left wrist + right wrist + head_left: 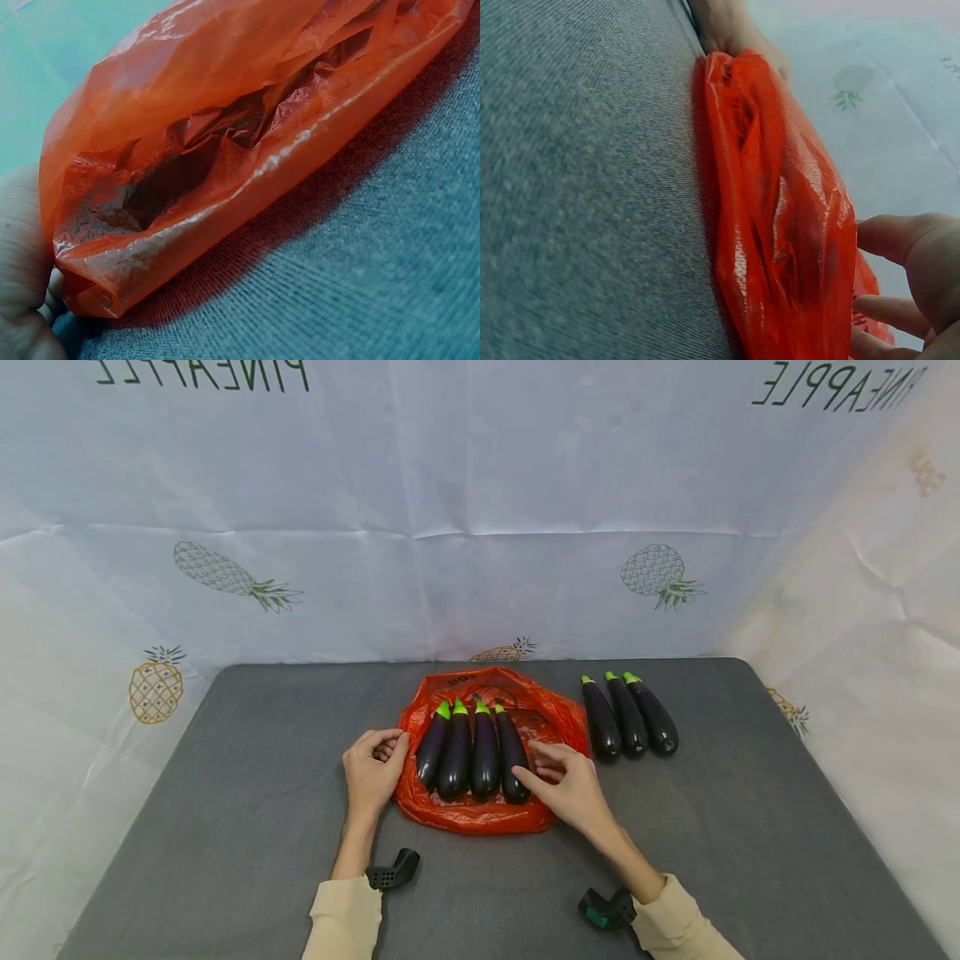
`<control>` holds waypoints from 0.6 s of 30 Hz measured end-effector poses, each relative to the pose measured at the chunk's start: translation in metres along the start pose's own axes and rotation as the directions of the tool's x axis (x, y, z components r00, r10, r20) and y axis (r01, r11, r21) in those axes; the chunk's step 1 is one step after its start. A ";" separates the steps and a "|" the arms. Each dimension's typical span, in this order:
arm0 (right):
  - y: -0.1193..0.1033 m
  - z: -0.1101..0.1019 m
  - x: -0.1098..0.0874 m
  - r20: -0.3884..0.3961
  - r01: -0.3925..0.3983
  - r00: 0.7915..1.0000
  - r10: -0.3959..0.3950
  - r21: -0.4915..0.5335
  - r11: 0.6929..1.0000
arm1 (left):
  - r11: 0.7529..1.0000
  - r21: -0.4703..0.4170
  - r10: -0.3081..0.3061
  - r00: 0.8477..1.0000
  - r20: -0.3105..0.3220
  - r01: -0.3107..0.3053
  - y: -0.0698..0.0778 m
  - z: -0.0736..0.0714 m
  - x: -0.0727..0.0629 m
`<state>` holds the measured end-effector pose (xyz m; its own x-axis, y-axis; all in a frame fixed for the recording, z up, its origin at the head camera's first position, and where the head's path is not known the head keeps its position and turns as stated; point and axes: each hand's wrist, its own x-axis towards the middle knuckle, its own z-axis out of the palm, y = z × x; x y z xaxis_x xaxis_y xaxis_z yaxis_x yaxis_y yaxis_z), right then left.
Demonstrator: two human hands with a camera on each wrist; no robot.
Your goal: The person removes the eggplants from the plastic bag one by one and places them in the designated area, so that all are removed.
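Observation:
A red plastic bag (480,818) lies spread on the table with its mouth facing up. Several dark purple eggplants (485,756) with green tops lie side by side inside it. My left hand (375,768) pinches the bag's left rim, its fingers curled; the left wrist view shows the hand (22,262) against the bag's folded corner (97,292). Over the bag's right side is my right hand (566,785), thumb and fingers apart, beside the rightmost eggplant (513,760). In the right wrist view its fingertips are by the bag's side (810,247); whether they touch the eggplant is unclear.
Three more eggplants (630,714) lie on the grey table (270,827), right of the bag near the back edge. A white curtain (465,593) with pineapple prints hangs behind the table. Black cameras (393,870) are strapped to both wrists.

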<state>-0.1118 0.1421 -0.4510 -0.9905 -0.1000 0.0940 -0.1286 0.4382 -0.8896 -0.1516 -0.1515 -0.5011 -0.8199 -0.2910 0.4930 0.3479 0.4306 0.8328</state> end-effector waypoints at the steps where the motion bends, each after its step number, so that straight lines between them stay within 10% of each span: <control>1: 0.000 0.001 0.000 0.000 -0.006 1.000 0.006 -0.006 1.000 | 1.000 -0.001 0.000 1.000 -0.001 0.000 0.000 0.000 0.000; 18: 0.004 0.010 0.001 0.009 -0.022 1.000 0.023 -0.024 0.999 | 1.000 -0.001 0.001 1.000 0.000 -0.001 0.001 0.000 0.001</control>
<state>-0.1129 0.1348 -0.4591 -0.9927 -0.0983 0.0698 -0.1076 0.4615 -0.8806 -0.1520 -0.1512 -0.5005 -0.8195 -0.2903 0.4941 0.3493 0.4305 0.8323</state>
